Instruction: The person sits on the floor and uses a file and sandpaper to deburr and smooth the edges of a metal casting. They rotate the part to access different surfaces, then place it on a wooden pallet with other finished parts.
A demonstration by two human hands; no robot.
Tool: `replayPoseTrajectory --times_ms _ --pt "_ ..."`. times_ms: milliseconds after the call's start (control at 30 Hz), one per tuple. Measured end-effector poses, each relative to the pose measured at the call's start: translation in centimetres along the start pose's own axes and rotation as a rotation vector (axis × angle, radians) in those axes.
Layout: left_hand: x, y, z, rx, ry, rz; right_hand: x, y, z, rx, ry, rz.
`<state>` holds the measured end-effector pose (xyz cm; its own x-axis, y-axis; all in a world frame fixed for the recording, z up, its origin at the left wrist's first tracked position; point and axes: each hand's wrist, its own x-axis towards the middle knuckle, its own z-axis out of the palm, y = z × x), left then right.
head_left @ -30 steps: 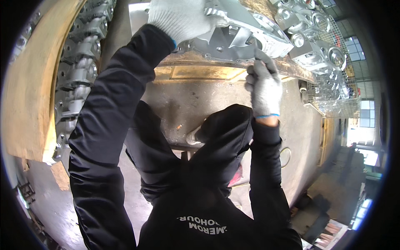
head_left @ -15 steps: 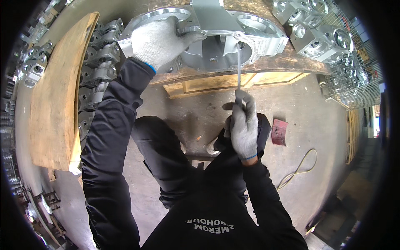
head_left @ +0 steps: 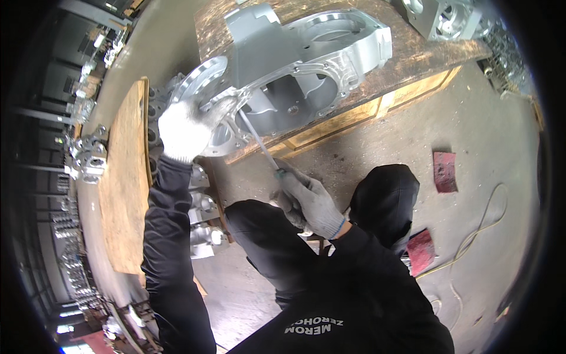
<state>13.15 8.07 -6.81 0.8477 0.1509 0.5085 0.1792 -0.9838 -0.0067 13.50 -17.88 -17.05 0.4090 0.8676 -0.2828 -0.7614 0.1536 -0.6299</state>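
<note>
My right hand (head_left: 309, 200) has dropped, fist closed on a thin file (head_left: 257, 138); left hand (head_left: 187, 128) grips the grey casting (head_left: 295, 65) (red pads (head_left: 444, 171) lie on the floor)

A worn wooden workbench (head_left: 424, 53) carries a large grey metal casting (head_left: 306, 65); another casting (head_left: 442, 17), apparently similar, lies behind.
</note>
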Motion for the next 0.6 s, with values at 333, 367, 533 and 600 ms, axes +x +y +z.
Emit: replayPoseTrajectory --times_ms 333,367,533,600 --pt "0.1 -0.9 -0.2 -0.245 -0.263 -0.225 2.6 -1.6 -0.1 -0.422 0.091 -0.548" --pt "0.1 -1.0 0.0 -0.28 -0.265 -0.235 4.5 -1.4 0.1 -0.445 0.087 -0.62" --pt "-0.1 -1.0 -0.1 -0.327 -0.268 -0.243 3.9 -2.5 2.4 -0.008 0.078 -0.206" --pt "0.0 -0.7 -0.3 -0.352 -0.251 -0.181 3.0 -2.3 1.5 0.07 -0.006 -0.142"
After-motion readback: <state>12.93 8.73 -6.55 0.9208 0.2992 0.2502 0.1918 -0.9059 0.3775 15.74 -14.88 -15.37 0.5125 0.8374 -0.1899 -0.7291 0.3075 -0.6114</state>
